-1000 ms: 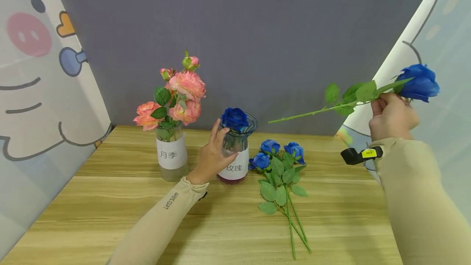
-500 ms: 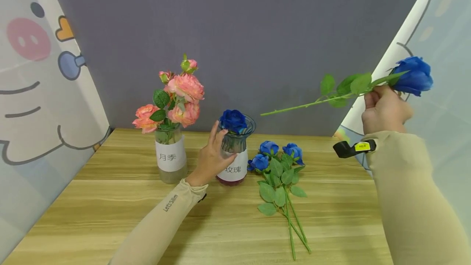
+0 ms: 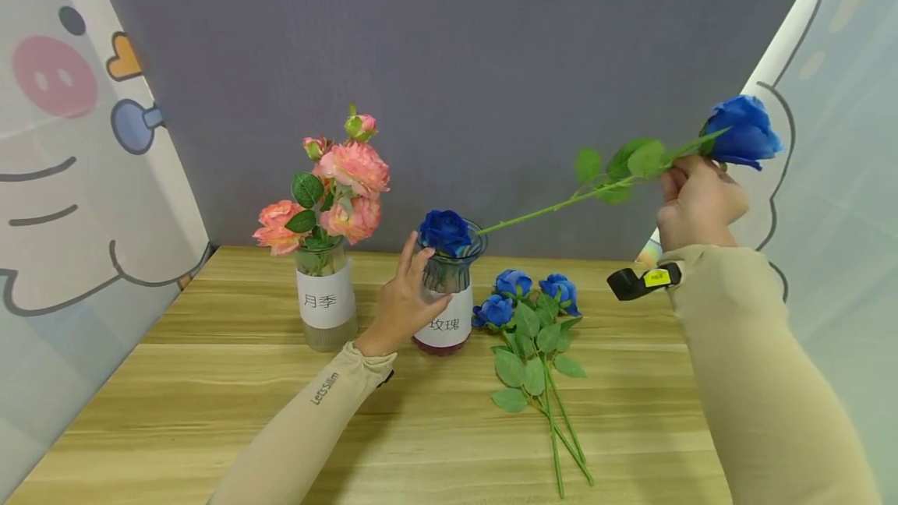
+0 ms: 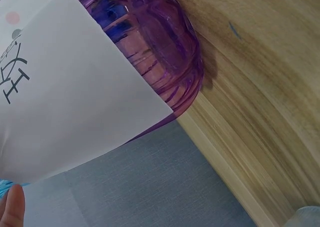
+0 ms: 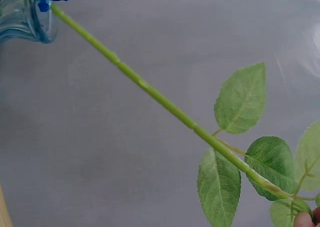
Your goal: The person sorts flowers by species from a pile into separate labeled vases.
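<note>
My left hand (image 3: 404, 304) grips the glass vase (image 3: 449, 279) from its left side, thumb across the front and fingers by the neck. This vase has a blue top, a purple base and a white paper label; a dark blue rose (image 3: 445, 231) sits in its mouth. Pinched just below the bloom by my right hand (image 3: 704, 197) is another blue rose (image 3: 744, 132). Its long green stem (image 5: 165, 102) slants down to the left, the cut end right at the vase's rim. In the left wrist view the label (image 4: 75, 97) fills much of the picture.
On the wooden table (image 3: 421, 427), three blue roses (image 3: 536, 326) lie right of the vase, stems toward me. A clear labelled vase (image 3: 326, 298) with pink flowers (image 3: 354, 170) stands to the left. A grey wall (image 3: 491, 84) closes the back; printed panels flank it.
My right hand has moved left with the rose, bringing its stem end from beyond the vase to the rim. My left hand has kept its place on the vase.
</note>
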Motion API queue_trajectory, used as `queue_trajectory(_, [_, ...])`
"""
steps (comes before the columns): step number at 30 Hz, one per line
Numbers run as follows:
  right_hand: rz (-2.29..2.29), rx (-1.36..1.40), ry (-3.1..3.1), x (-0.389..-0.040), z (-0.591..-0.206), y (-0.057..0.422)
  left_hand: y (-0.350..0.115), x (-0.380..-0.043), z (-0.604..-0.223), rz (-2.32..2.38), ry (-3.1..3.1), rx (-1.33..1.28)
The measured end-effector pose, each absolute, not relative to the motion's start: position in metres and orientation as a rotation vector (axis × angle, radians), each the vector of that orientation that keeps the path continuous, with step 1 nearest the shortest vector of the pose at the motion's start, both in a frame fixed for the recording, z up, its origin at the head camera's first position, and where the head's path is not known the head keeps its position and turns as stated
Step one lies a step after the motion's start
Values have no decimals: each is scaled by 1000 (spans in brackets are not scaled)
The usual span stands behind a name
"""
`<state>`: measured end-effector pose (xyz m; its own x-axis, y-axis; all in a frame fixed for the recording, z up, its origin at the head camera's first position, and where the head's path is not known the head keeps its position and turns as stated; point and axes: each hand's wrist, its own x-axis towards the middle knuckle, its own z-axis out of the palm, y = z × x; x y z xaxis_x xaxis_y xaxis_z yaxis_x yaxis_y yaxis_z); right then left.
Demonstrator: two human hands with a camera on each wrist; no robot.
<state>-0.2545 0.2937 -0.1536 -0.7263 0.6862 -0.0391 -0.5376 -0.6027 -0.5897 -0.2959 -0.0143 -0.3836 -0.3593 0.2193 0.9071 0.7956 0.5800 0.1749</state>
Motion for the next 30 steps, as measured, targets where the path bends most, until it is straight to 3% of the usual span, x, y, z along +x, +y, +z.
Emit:
queue_trajectory(14, [2129,-213,-1104,-267,-144,224,-28,-293,-377,-749,-1889,-747])
queue_trajectory(30, [1866,-47,-1388,-262,-164,206,-7,-287,-383,-759,-1963,-755])
